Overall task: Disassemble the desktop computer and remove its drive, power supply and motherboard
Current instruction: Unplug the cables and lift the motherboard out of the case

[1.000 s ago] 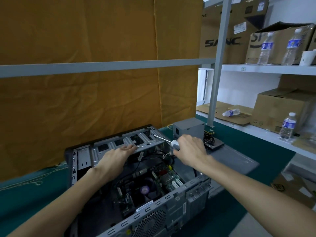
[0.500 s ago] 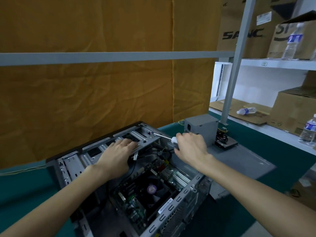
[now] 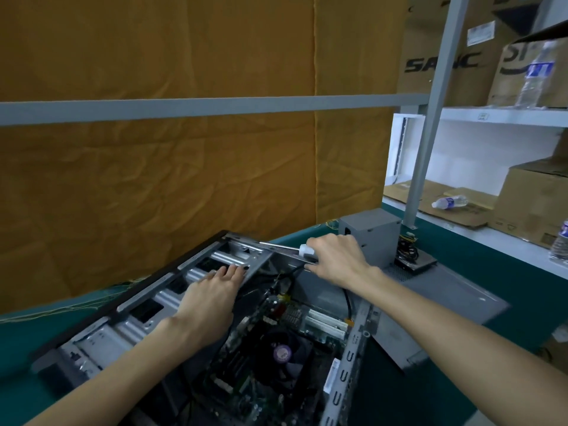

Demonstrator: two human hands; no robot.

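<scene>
Now the open computer case point(image 3: 129, 327) lies on its side on the green worktop point(image 3: 18, 392), long axis running 8 to 2 o'clock. Left hand point(image 3: 212, 298) rests flat, fingers together, on its ribbed metal frame. Right hand point(image 3: 335, 259) grips a screwdriver point(image 3: 290, 246), thin shaft pointing 10 o'clock. Boxy grey power supply point(image 3: 373, 232) stands at 2 o'clock.

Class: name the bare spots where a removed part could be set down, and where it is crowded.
Free: the flat grey side panel right of the case, and green mat beyond it. Crowded: inside the case around the motherboard, and the far corner holding the power supply.
</scene>
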